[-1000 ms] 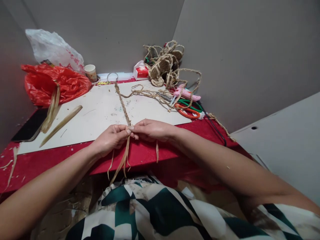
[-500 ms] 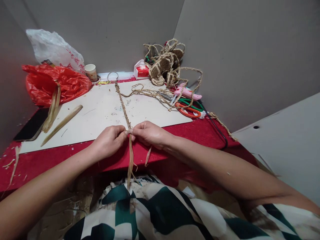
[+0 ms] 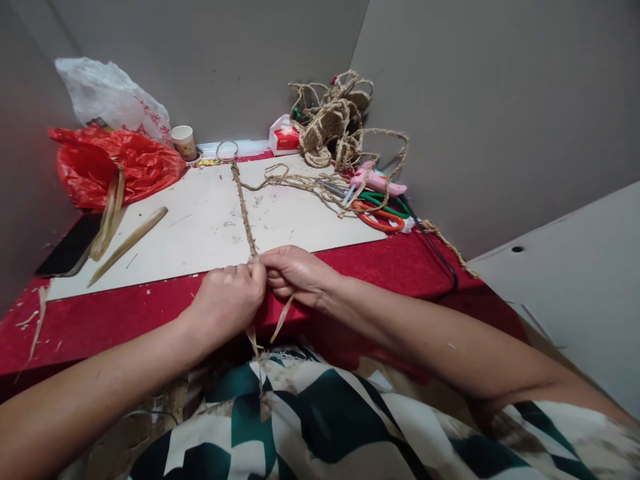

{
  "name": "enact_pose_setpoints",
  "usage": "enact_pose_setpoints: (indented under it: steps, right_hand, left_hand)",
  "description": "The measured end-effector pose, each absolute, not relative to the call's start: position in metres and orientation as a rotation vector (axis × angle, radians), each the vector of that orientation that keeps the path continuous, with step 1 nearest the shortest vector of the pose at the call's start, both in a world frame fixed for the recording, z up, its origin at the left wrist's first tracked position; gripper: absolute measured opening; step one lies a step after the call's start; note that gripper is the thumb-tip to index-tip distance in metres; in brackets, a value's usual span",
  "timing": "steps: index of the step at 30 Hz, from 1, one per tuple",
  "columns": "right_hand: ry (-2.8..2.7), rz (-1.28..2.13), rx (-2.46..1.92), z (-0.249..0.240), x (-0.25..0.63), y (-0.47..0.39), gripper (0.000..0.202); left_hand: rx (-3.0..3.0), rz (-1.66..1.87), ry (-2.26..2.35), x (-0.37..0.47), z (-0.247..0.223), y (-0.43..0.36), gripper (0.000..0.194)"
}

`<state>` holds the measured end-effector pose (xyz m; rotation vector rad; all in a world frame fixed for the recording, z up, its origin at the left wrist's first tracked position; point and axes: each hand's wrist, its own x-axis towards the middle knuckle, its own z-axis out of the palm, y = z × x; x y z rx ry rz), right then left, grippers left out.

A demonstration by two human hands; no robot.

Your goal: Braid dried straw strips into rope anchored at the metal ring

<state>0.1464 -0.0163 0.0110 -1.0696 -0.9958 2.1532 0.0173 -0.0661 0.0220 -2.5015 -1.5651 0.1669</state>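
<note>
A braided straw cord (image 3: 244,213) runs from a metal ring (image 3: 227,151) at the back of the white board down to my hands. My left hand (image 3: 231,293) is closed in a fist around the cord's near end, knuckles up. Right beside it, my right hand (image 3: 295,270) pinches the cord just below the finished braid, the two hands touching. One loose dry strip (image 3: 283,319) hangs under my right hand; another strip (image 3: 254,339) dangles below my left fist towards the patterned clothing. The exact grip point is hidden by the fingers.
On the white board (image 3: 200,230) lie dry husk strips (image 3: 127,247). A phone (image 3: 70,247), red plastic bag (image 3: 120,167) and paper cup (image 3: 184,142) stand left. Coiled straw rope (image 3: 327,127), a tissue pack (image 3: 285,137), orange-handled scissors (image 3: 377,219) and a pink glue gun (image 3: 377,180) are at right.
My left hand has turned over from a fingertip pinch to a closed fist and shifted right against my right hand. The strip below my right hand has swung left.
</note>
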Motion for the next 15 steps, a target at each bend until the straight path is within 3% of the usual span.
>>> enact_pose_setpoints:
  steps: [7,12,15]
  right_hand:
    - [-1.045,2.231,-1.006,0.009,0.156,-0.011,0.015]
    - [-1.074,2.272,-0.941,0.009,0.164,-0.005,0.012]
    - [-1.122,2.276,-0.947,0.011,0.164,-0.003,0.012]
  left_hand:
    - [-2.996,0.002,-1.459,0.006,0.026,-0.092,0.025]
    - [-2.679,-1.108,-2.071,-0.014,0.053,-0.071,0.020]
    - [-2.697,-1.515,-2.568,-0.011,0.049,-0.045,0.025]
